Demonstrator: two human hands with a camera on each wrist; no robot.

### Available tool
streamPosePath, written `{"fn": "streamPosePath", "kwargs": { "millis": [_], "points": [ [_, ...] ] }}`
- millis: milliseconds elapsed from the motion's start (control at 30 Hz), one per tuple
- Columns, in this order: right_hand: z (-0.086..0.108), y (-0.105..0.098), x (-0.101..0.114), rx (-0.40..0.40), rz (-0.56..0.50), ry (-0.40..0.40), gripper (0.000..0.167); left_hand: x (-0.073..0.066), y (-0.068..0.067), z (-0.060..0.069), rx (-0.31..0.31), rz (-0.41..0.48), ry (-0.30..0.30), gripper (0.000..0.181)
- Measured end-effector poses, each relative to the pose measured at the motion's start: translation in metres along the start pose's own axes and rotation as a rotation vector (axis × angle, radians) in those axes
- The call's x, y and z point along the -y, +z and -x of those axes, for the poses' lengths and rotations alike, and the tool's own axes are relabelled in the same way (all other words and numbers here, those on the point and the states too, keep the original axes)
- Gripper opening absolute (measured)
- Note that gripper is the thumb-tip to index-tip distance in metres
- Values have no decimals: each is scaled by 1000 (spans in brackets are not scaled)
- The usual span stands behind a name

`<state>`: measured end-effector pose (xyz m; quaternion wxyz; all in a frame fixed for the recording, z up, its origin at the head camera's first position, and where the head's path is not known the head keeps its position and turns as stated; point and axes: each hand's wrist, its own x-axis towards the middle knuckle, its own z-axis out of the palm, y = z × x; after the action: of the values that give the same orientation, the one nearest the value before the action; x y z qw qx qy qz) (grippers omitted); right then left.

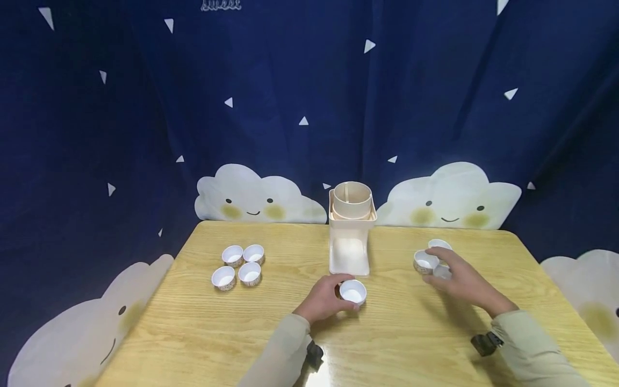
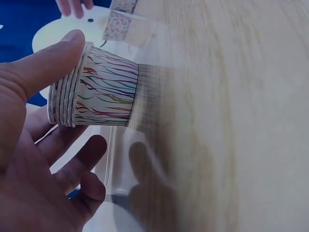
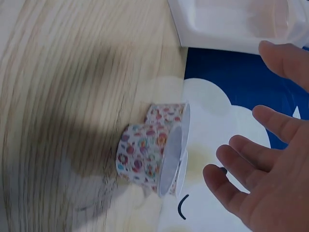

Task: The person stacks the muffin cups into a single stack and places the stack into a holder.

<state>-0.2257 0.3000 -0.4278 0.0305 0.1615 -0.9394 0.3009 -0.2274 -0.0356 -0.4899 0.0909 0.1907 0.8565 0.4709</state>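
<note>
My left hand (image 1: 325, 298) (image 2: 41, 159) pinches a stack of nested white paper cups (image 1: 353, 292) (image 2: 106, 89) between thumb and fingers. Colourful wavy lines cover the outer cup; whether its base touches the table is unclear. At the right, my right hand (image 1: 459, 279) (image 3: 275, 169) has its fingers spread above and beside a small group of cups. One patterned cup (image 1: 426, 262) (image 3: 142, 154) stands at the front left of that group, another cup (image 1: 439, 245) behind it, and a third (image 1: 442, 272) is partly covered by the hand. The right wrist view shows the fingers apart from the cups.
A cream-coloured stand (image 1: 349, 255) with a round cylinder (image 1: 352, 200) on top is at the back middle of the wooden table (image 1: 193, 333). Several white cups (image 1: 250, 273) stand grouped at the left. A dark blue curtain (image 1: 290, 80) with clouds hangs behind the table.
</note>
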Motion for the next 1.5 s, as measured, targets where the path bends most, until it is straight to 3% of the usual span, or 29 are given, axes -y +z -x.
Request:
{"fn": "streamPosePath", "kwargs": {
  "millis": [367, 967, 1500],
  "points": [
    [-3, -7, -18, -16, 31, 16, 66, 6, -2, -2, 4, 27, -24, 63],
    [0, 6, -57, -6, 164, 21, 69, 6, 3, -1, 9, 28, -39, 61],
    [-1, 9, -63, -1, 215, 19, 61, 1, 2, 2, -5, -1, -36, 61]
  ]
}}
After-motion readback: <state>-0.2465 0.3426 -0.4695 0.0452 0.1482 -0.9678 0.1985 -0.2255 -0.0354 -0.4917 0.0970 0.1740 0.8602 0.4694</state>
